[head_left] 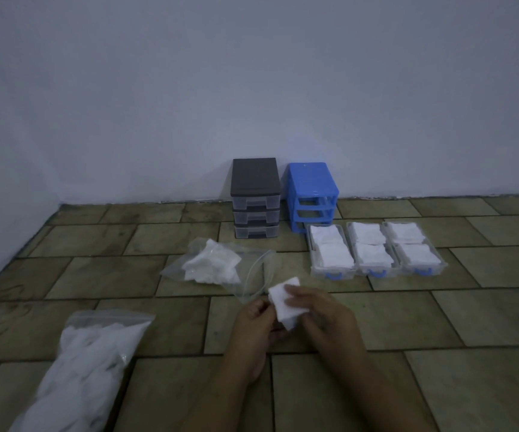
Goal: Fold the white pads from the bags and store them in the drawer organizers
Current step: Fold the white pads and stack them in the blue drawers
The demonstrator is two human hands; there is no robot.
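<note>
White pad (286, 304) held between both hands low centre, above the tiled floor (438, 322). Left hand (253, 319) pinches its left edge, fingers curled. Right hand (320, 310) grips the right side, thumb on top of the pad. Pad looks soft, thin, fibrous, very light; likely limp, bends where it is unsupported, so it needs two-point hold at opposite edges or corners to fold square. Not fragile, not slippery, but may fluff or spring open, so I'd press the crease flat.

Open zip bag (217, 265) just beyond the hands, clear crinkly plastic, a few loose crumpled pads inside, mouth toward the hands. Second bag (86, 369) lower left, fuller, stuffed with white pads, glossy film; whether it is sealed I cannot tell.

Three clear drawers (376, 247) pulled out and set on the floor side by side at right, rigid transparent plastic with blue handles, each holding two stacks of folded square pads, nearly full. Blue organizer frame (312, 194) against the wall, hard plastic, its slots showing open. Dark-topped organizer (256, 198) beside it on the left, three clear drawers in place; contents too dim to tell.

Lighting dim, textures soft.
</note>
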